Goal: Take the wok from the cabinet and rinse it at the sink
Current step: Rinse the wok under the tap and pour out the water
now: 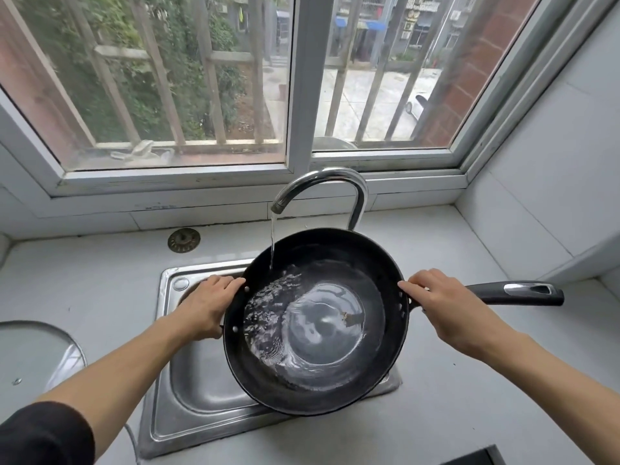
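gripping round black wok (pixel 315 323) — steel sink (pixel 188 380)

I was looking at a home kitchen: a steel sink (pixel 188 391) set in a pale counter (pixel 469 380), a curved tap (pixel 339 182) at twelve o'clock, and a barred window (pixel 302 78) facing housing blocks.

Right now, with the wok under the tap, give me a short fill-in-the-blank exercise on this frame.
1. Water from the faucet falls into the ____.
2. The left hand grips the wok's ____.
3. The right hand holds the base of its long ____.
4. The wok is held over the steel ____.

Missing words: wok; rim; handle; sink
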Demonstrator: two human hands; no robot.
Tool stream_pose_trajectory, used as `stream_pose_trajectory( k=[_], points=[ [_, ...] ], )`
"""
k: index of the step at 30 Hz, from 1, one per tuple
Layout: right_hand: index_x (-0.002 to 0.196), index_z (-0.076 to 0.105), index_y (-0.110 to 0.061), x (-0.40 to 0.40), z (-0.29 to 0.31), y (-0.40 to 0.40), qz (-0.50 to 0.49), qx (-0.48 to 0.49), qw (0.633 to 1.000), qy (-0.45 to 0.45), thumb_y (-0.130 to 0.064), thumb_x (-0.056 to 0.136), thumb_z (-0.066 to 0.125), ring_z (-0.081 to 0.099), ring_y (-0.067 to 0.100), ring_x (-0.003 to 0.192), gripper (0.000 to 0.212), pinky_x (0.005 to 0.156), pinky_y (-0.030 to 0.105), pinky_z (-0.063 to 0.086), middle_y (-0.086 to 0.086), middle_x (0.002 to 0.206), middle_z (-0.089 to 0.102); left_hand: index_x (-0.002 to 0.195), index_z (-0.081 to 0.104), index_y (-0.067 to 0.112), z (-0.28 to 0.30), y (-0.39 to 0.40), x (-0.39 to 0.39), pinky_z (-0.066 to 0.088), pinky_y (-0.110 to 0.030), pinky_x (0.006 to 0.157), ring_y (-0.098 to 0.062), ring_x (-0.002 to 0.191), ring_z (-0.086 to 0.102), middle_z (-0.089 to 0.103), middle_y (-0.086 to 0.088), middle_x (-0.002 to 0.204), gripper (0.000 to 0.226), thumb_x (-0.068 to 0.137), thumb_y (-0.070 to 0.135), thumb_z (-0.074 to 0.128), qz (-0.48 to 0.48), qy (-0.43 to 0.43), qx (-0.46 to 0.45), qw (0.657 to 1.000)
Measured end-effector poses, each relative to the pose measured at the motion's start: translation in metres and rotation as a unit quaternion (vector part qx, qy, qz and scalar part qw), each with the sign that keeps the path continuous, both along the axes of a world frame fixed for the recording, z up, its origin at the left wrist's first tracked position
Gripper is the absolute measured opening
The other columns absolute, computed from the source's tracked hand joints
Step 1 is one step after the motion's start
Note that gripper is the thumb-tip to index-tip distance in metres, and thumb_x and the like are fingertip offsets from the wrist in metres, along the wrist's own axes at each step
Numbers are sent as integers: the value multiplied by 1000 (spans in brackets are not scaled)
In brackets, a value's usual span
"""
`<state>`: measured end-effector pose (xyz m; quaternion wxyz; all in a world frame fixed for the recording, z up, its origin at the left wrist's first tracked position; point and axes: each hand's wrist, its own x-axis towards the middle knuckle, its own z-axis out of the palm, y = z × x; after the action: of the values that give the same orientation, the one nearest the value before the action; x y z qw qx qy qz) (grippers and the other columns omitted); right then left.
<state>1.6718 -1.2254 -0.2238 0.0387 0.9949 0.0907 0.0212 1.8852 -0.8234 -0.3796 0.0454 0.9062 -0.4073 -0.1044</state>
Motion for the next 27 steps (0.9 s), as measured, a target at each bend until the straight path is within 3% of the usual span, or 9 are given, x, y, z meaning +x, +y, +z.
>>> stream_pose_trajectory(
  k=[12,19,21,25,27],
  points=[
    [114,62,-15,0,31,16,-36,-64,997,-36,18,50,71,56,26,72,73,58,37,49,0,89,63,148,27,18,-9,-16,13,38,-31,107,-23,124,40,45,-1,142,114,50,38,81,18,0,-64,998],
    [104,63,-20,0,58,23,-51,-122,991,6,13,53,68,54,24,69,61,57,36,47,-2,85,62,149,27,17,-21,-27,6,35,-32,108,-22,126,41,44,0,142,114,52,43,81,-6,36,-88,995],
    [103,63,-21,0,65,27,-59,-133,989,19,13,57,62,52,24,69,57,58,36,45,-2,84,61,149,26,17,-24,-31,6,35,-32,108,-22,126,41,44,-1,142,116,51,43,83,-9,40,-84,996],
    [108,60,-20,-1,78,44,-59,-147,986,49,10,58,32,52,25,76,65,66,36,45,0,92,61,149,24,20,-28,-38,10,35,-35,110,-22,130,39,41,1,145,118,53,50,84,-6,57,-97,994],
    [112,57,-22,-1,82,54,-66,-145,985,65,11,60,35,52,24,81,65,70,36,44,-1,96,59,149,25,20,-27,-42,12,33,-36,111,-22,132,39,41,1,146,115,56,55,82,-9,70,-117,991]
  ],
)
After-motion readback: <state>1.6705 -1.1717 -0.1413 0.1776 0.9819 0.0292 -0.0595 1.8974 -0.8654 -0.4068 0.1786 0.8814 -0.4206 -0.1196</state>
